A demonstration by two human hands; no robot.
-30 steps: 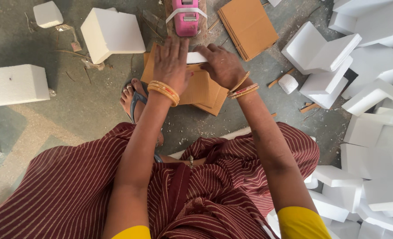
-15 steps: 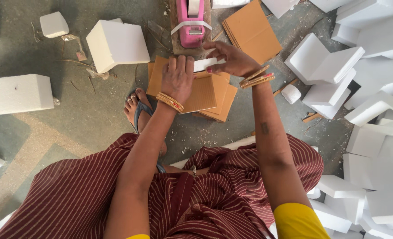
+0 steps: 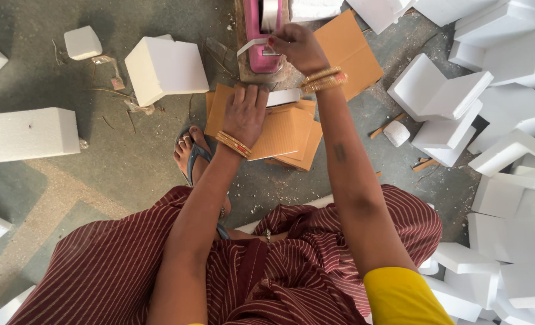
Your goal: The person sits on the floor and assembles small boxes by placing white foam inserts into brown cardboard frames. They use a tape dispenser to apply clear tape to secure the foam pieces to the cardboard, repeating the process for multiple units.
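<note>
Left hand: your palm lies flat, fingers spread, on the brown cardboard stack
Right hand: your fingers pinch white tape at the pink dispenser

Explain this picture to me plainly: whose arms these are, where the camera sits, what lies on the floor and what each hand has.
The camera is worn on a seated person's head and looks down, so both arms are that person's own. The left hand presses flat on a stack of brown cardboard sheets on the grey floor. The right hand reaches forward and pinches a strip of white tape at a pink tape dispenser. White foam blocks lie scattered around, many piled at the right.
</note>
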